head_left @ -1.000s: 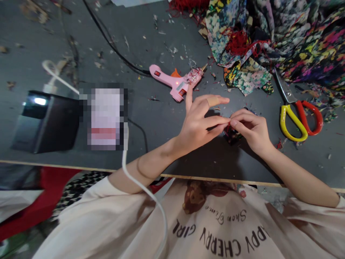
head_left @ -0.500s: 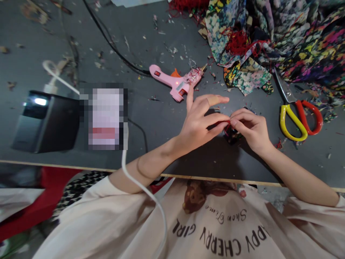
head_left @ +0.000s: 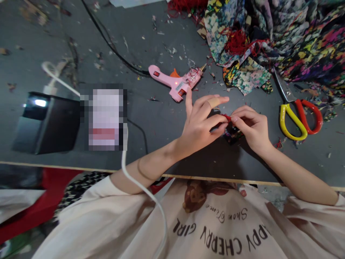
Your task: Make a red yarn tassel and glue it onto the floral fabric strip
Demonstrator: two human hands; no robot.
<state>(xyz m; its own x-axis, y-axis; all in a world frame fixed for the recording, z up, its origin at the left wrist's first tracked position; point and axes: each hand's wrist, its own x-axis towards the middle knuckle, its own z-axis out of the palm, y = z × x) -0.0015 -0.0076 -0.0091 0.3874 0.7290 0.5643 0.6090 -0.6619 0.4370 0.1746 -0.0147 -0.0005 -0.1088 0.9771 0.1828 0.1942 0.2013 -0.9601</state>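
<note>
Red thread (head_left: 226,117) is pinched between my two hands above the grey table. My left hand (head_left: 201,120) grips its left end with thumb and a finger, the other fingers spread upward. Thumb and forefinger of my right hand (head_left: 252,127) close on the thread's right end. Just under the fingertips lies a small dark patterned piece of fabric (head_left: 232,136), partly hidden by the right hand. A pink glue gun (head_left: 179,83) with a lit orange light lies beyond my left hand, its nozzle pointing up right.
Scissors (head_left: 293,113) with one yellow and one red handle lie right of my right hand. Floral fabric (head_left: 309,46) and tangled red thread (head_left: 238,42) heap at the back right. A blurred-out phone (head_left: 106,118) and a dark box-shaped device (head_left: 51,122) stand left. A white cable (head_left: 142,183) crosses my left forearm.
Both hands stay almost in place. The fingertips have shifted slightly, and a small loop of red thread now shows above the left fingertips.
</note>
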